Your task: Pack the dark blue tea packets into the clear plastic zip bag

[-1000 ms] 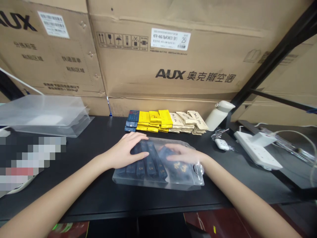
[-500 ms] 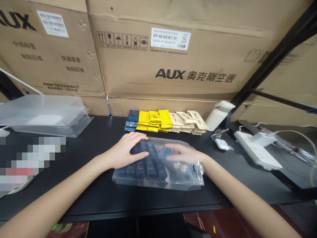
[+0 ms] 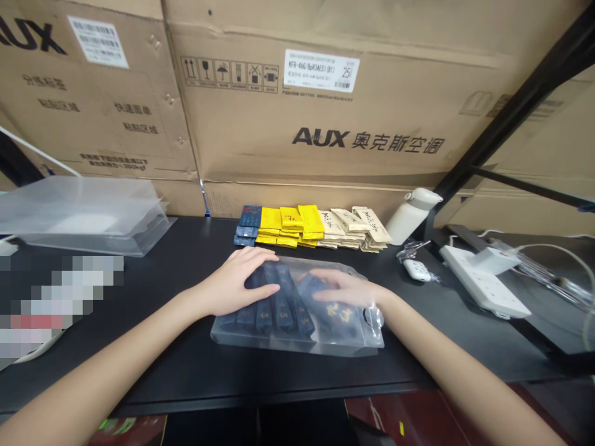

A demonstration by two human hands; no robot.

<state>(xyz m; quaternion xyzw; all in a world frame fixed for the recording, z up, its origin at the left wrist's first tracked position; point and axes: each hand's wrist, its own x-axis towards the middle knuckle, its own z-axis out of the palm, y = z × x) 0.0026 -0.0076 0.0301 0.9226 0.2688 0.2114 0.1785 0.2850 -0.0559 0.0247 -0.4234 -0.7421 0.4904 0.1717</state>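
A clear plastic pouch point(image 3: 297, 337) lies flat on the black table point(image 3: 186, 365), filled with several dark blue sachets point(image 3: 279, 306). My left hand point(image 3: 237, 282) rests palm-down on the pouch's left upper part, fingers spread over the sachets. My right hand point(image 3: 346, 290) lies flat on the right side of the pouch, fingers pointing left. Neither hand grips anything. Behind the pouch sits a row of stacked sachets: dark blue point(image 3: 248, 224), yellow point(image 3: 290, 226) and beige point(image 3: 356, 228).
A white bottle point(image 3: 411, 214) leans at the back right beside a black shelf post. A small white remote point(image 3: 416, 269) and a white power strip point(image 3: 483, 282) lie on the right. Clear plastic bags point(image 3: 83, 214) are stacked at the left. Large cardboard boxes point(image 3: 325, 105) form the back wall.
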